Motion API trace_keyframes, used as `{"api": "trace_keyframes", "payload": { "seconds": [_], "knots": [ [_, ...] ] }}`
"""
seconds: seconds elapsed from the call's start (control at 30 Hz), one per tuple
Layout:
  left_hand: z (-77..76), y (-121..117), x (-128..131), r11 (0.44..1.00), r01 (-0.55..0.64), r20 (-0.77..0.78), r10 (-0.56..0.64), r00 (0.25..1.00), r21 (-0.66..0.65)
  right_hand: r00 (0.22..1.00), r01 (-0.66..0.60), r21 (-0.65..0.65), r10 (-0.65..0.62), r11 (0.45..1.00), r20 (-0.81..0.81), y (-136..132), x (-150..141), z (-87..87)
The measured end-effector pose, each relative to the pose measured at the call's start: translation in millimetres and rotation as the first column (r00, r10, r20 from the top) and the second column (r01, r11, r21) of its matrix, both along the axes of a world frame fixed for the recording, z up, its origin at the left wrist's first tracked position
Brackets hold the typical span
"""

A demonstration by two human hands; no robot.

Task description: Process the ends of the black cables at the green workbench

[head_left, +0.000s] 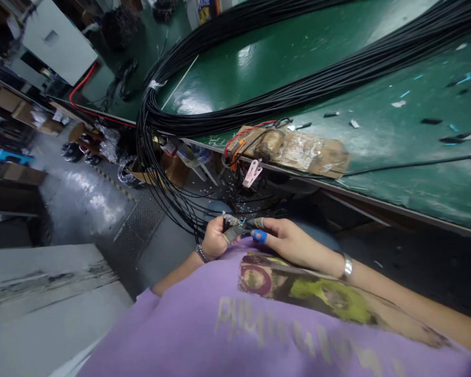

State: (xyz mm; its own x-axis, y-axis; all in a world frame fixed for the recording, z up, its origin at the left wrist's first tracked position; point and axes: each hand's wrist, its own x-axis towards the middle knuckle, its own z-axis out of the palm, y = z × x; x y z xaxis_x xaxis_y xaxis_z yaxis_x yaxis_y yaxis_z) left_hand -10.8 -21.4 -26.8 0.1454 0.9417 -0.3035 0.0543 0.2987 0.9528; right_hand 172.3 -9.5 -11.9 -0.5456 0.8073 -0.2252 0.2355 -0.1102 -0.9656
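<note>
My left hand [215,238] is closed in front of my chest, its fingers wrapped in grey coverings. It pinches the end of a black cable, where thin coloured wires [242,223] fan out. From the other side my right hand [294,241] meets it, with a blue cover on the thumb and grey on a finger. Its thumb and finger are closed around the same cable end. The fingers hide most of the cable there. Just beyond, a pink clip [252,174] hangs at the table edge.
A thick bundle of black cables [235,119] loops over the green table [282,63] and droops off its edge. A worn wooden board [310,152] with red and black wires lies along the edge. Cable scraps [432,121] litter the right side. Cardboard boxes [25,175] stand at left.
</note>
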Motion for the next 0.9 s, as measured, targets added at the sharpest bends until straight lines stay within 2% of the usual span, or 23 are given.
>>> {"api": "trace_keyframes", "payload": {
  "seconds": [0.27,0.5,0.6,0.73,0.9],
  "knots": [
    [-4.9,-1,-3,0.998,0.059,-0.003,-0.059,0.998,0.025,1.0,-0.002,-0.056,0.0,0.998,-0.024,1,1,-3.1],
    [-4.7,1,-8,0.972,0.143,-0.169,-0.112,0.979,0.189,1.0,-0.015,-0.254,0.021,0.967,0.019,4,-2,0.2],
    [-6.8,-1,-9,0.983,0.115,-0.143,-0.095,0.985,0.144,0.999,-0.037,-0.336,0.036,0.941,-0.008,5,-2,3.2],
    [-13.8,-3,-11,0.996,0.078,-0.01,-0.078,0.997,0.038,0.998,-0.062,-0.417,0.044,0.907,-0.052,4,0,4.9],
    [-20.1,-3,-10,0.997,0.054,0.144,-0.045,0.988,-0.059,0.994,-0.008,-0.391,-0.036,0.92,-0.104,2,-1,3.4]
  ]
}}
